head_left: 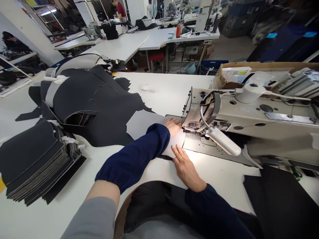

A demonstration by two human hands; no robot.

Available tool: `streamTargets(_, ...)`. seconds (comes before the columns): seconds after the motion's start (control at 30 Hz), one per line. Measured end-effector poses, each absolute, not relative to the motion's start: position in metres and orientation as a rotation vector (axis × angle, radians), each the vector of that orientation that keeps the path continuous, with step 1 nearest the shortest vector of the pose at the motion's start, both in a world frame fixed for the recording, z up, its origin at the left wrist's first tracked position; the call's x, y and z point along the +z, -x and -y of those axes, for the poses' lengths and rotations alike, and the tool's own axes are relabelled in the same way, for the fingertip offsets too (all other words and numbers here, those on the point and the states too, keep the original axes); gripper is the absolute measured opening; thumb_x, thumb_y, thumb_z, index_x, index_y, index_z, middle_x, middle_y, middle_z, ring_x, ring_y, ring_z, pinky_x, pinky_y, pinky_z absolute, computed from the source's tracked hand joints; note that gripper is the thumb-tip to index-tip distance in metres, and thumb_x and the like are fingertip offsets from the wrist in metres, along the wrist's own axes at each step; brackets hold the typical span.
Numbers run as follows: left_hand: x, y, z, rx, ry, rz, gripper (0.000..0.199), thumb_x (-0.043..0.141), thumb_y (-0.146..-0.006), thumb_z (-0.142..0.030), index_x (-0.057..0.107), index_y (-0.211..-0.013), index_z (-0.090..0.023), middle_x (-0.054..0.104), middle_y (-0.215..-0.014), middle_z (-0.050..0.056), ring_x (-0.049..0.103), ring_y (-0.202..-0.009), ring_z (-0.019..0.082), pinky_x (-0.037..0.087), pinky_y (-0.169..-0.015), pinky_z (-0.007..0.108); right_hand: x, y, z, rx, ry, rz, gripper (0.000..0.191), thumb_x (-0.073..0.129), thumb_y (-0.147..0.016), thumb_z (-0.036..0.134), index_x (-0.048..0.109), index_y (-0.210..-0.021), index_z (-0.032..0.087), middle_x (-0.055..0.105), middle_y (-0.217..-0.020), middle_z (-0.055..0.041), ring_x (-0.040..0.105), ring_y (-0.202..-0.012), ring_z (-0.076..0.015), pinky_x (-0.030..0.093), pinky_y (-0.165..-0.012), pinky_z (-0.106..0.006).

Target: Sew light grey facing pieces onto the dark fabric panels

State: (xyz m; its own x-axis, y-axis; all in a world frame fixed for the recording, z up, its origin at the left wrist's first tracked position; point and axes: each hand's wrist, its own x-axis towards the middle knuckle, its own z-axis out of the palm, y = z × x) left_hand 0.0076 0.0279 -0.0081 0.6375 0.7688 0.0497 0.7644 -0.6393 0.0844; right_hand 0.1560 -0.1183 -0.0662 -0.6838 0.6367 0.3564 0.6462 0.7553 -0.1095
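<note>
L hand (172, 126), R hand (186, 168) — on grey panel (143, 123) at sewing mach. (219, 114)

From where I'm watching, I can't read any text, brand or number anywhere in this view; the closest thing to writing is a printed label (236, 73) with a yellow-green patch on the cardboard box (261, 65) behind the sewing machine (249, 113), too small to make out.

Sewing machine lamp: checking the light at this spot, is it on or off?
On: the gooseneck lamp throws a bright patch across the machine bed, beside the right hand.
</note>
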Motion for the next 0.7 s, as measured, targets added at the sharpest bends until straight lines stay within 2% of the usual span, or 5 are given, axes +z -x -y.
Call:
streamTargets(0.2,-0.011,0.038,0.040,-0.003,-2.787,-0.822,0.056,0.050,-0.087,-0.052,0.042,-0.134,-0.022,0.039,-0.144,0.009,0.031,-0.134,0.027,0.022,-0.110,0.050,-0.058,-0.156,0.123,-0.021,1.134,2.437,0.028,0.036,-0.083,0.000,0.061,-0.081,0.013,0.049,-0.123,-0.0163,0.043,-0.117,-0.0293,0.042,-0.092,-0.048)
streamTargets(0.33,-0.021,0.057,0.070,-0.050,-2.740,-0.910,0.052,0.045,-0.086,-0.021,0.038,-0.138,-0.019,0.032,-0.149,0.006,0.021,-0.140,0.024,0.021,-0.113,0.046,-0.052,-0.148,0.141,-0.003,1.263,2.364,0.029,0.039,-0.087,0.007,0.063,-0.101,0.015,0.054,-0.096,-0.0121,0.050,-0.089,-0.0229,0.045,-0.078,-0.040)
streamTargets(0.4,-0.022,0.057,0.073,-0.053,-2.714,-0.954,0.060,0.039,-0.080,-0.008,0.036,-0.139,-0.019,0.033,-0.149,0.003,0.022,-0.140,0.021,0.022,-0.114,0.044,-0.053,-0.140,0.154,0.001,1.201,2.383,0.030,0.040,-0.089,0.009,0.060,-0.111,0.013,0.055,-0.102,-0.0141,0.050,-0.099,-0.0250,0.043,-0.087,-0.044)
streamTargets(0.5,-0.021,0.049,0.074,-0.103,-2.712,-0.972,0.062,0.035,-0.081,-0.007,0.034,-0.141,-0.023,0.034,-0.148,-0.001,0.022,-0.139,0.025,0.025,-0.111,0.050,-0.060,-0.128,0.169,-0.041,1.100,2.421,0.032,0.042,-0.092,0.015,0.055,-0.119,0.006,0.049,-0.125,-0.0201,0.040,-0.122,-0.0301,0.036,-0.101,-0.047)
streamTargets(0.7,-0.016,0.033,0.075,-0.243,-2.787,-1.033,0.059,0.035,-0.084,-0.009,0.035,-0.140,-0.025,0.029,-0.150,-0.003,0.021,-0.138,0.032,0.029,-0.106,0.057,-0.070,-0.124,0.169,-0.152,1.131,2.499,0.044,0.040,-0.095,0.027,0.049,-0.127,-0.002,0.047,-0.132,-0.0224,0.042,-0.122,-0.0321,0.037,-0.102,-0.046)
